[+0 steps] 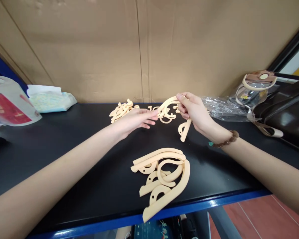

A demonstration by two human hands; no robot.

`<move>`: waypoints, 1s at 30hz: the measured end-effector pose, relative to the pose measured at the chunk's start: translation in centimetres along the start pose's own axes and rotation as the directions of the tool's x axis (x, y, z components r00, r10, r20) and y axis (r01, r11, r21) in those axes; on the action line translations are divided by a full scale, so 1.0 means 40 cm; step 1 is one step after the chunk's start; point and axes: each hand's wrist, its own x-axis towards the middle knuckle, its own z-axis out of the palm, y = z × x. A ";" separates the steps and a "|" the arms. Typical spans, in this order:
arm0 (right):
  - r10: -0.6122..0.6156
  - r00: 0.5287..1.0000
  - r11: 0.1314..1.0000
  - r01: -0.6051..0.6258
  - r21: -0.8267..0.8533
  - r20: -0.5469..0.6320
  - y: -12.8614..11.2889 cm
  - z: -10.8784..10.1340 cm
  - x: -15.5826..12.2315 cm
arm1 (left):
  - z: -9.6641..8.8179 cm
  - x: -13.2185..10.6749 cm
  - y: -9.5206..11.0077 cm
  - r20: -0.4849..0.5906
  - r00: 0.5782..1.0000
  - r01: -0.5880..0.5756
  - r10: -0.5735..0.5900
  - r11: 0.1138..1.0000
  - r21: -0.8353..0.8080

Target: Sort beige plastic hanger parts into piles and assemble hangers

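My right hand is closed on a large curved cream foam piece that arcs from above my fingers down to the black tabletop. My left hand reaches forward with fingers stretched out, its tips touching small cream rings and hooks beside the held piece. A stack of large curved cream pieces lies near the front edge. Another heap of small cream pieces sits behind my left hand.
The black table has a blue front rim. A cardboard wall stands behind. At left lie a tissue pack and a plastic bag. At right are crumpled clear plastic, a clear bag and a dark bag.
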 end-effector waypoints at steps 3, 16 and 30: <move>-0.052 0.998 0.999 0.051 0.019 0.029 -0.011 0.020 -0.022 | 0.013 -0.008 0.002 0.010 1.000 0.012 -0.013 0.995 0.102; 0.012 0.964 0.896 0.108 -0.431 0.266 -0.013 -0.009 -0.010 | 0.011 -0.009 0.020 -0.319 0.936 -0.213 0.148 0.960 -0.181; -0.372 0.801 0.249 0.572 -0.781 0.469 0.008 -0.020 -0.012 | 0.080 -0.034 0.028 -0.129 0.988 -0.073 0.083 0.994 0.080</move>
